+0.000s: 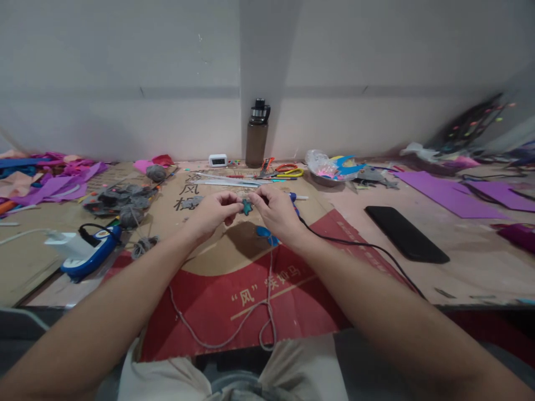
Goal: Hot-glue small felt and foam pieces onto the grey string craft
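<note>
My left hand [215, 214] and my right hand [278, 214] meet above the middle of the cardboard. Between their pinched fingertips is a small teal star-shaped piece [247, 208]; both hands grip its edges. Just below my right hand lies a blue petal-like piece [263, 231] on the cardboard, with grey yarn [271, 278] running from it toward the front edge in loose loops. Partly hidden behind my right hand is a blue tool with a pale tip [300, 197], apparently a glue gun, its black cord trailing right.
Red and brown cardboard [200, 317] covers the table in front. At left are a blue power strip [94, 253] and grey yarn balls [131, 216]. A bottle [256, 136], scissors [288, 171] and a bowl [328, 179] stand behind. A black phone [405, 234] and purple sheets [447, 192] lie right.
</note>
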Demonstrator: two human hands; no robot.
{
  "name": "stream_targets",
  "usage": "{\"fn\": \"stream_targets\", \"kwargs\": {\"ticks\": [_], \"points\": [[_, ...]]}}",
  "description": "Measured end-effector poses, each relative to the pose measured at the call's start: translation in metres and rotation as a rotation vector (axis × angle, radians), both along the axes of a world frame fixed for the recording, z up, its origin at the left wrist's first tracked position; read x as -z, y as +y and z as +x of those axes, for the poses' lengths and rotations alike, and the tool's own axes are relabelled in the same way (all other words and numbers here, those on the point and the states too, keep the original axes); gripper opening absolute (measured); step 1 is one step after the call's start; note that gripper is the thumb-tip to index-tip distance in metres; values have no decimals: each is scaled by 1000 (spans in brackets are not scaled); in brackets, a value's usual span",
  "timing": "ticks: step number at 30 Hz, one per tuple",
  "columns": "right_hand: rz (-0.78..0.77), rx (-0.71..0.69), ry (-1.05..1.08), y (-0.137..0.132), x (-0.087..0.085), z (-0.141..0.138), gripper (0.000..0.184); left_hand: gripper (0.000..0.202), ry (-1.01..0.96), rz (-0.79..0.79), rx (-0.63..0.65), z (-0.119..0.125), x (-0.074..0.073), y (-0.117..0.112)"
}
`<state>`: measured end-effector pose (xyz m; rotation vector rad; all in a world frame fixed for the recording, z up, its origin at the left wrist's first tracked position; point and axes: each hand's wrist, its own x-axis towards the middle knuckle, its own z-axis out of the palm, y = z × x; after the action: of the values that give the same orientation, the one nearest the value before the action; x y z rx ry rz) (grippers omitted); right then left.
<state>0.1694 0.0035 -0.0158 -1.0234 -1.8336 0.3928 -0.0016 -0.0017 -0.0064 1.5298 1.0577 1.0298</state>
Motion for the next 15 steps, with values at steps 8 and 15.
{"fn": "stream_targets", "kwargs": {"ticks": [8,15], "points": [[50,36,-134,-3,-3,1,31,13,5,-20,-20,3,2,-2],[-112,-60,-43,3,7,-4,17,15,67,67,-163,-2,0,2]]}}
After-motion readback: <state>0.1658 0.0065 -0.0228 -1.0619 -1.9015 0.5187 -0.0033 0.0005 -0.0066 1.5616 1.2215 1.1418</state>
